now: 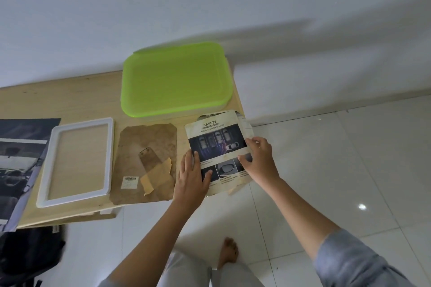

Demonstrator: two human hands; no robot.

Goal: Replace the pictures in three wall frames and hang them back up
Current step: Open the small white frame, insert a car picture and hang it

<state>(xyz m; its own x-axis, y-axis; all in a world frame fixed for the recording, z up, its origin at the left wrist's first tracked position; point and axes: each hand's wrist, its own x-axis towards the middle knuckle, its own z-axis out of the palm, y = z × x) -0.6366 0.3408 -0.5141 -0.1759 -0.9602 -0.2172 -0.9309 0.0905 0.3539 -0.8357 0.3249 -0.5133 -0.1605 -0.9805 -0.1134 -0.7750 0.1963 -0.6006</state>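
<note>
Both hands on the safety print at the worktop's right corner, frame apart beside it.
My left hand (192,177) lies flat, fingers (187,158) straight, pressing the lower left of the safety print (218,133) so it can't slide. My right hand (258,158) pinches the print's right edge, thumb on top, likely to square or lift it. The print overhangs the worktop (70,95) corner, with other paper edges peeking out under it; I can't tell what they are. Just left lies the brown backing board (149,144), stand side up and taped, laid out of the way. Past it is the white frame (84,123), flat and empty, ready to load. A dark printed sheet (18,158) sits at the far left. Farther back, by the wall, is a green-lidded box (175,79). My guess: a picture swap is midway, nothing hung yet.
</note>
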